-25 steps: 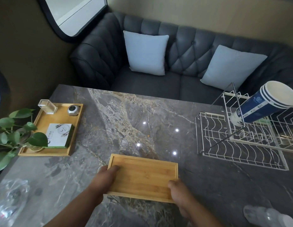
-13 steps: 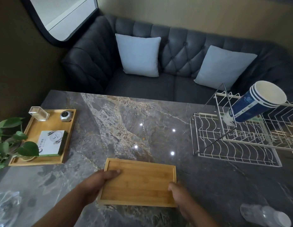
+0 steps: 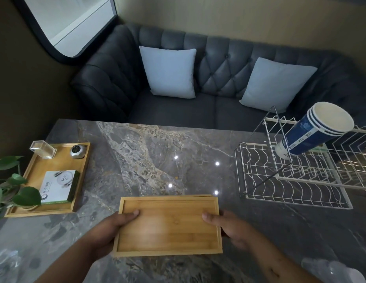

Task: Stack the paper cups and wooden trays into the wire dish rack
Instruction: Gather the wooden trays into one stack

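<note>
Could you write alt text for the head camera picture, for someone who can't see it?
Two hands, left hand and right hand, hold a wooden tray over a marble table. Right, nested paper cups lie tilted in a wire dish rack.

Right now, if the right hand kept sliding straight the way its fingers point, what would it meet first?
The right hand points leftward across the empty rectangular bamboo tray it grips. Going on, it would probably meet the left hand on the tray's opposite edge first; depth is hard to judge.

Marble table, wire dish rack, accessory tray, possibly plastic wrap
</note>
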